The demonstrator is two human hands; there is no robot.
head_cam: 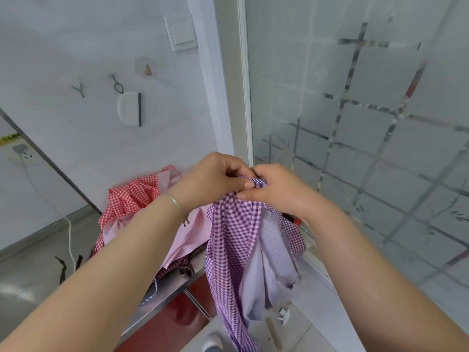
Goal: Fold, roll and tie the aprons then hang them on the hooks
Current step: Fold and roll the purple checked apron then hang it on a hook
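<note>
Early stage: left hand (215, 179) and right hand (276, 189) pinch the purple apron (233, 240), hanging unfolded; red apron (132, 196) heaped on counter (167, 298); hooks (148, 69) bare.

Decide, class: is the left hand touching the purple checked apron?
Touching. The head view shows the left hand pinching the purple checked apron at its top edge, thumb pressed on the cloth.

The scene is viewed from a single head-worn wide-angle camera, tilted forward and down, close over both forearms, with wall (76, 34) and glass door (355, 97) behind.
</note>
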